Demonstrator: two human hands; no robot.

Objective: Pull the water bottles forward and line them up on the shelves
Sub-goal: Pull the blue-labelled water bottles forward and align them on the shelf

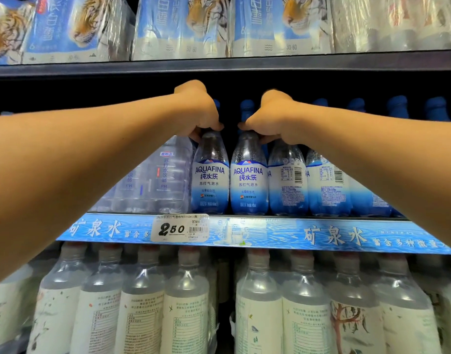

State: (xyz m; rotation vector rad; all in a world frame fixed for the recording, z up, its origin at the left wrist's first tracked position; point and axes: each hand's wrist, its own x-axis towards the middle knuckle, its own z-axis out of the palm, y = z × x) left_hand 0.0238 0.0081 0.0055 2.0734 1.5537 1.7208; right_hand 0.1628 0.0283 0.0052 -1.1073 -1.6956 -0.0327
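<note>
Both bare forearms reach far; left hand (202, 111) and right hand (273, 118) each clamp a blue-labelled clear plastic bottle (211, 175) (248, 177) at its neck on the middle shelf (270, 232).

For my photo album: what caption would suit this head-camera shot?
Left hand and right hand grip the necks of two front Aquafina bottles on a store shelf.

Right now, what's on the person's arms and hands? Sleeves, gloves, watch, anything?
Nothing visible. The left hand and right hand are bare, without gloves or rings. Both forearms are uncovered right to the frame edges: no sleeves, watch or bands in view.
</note>
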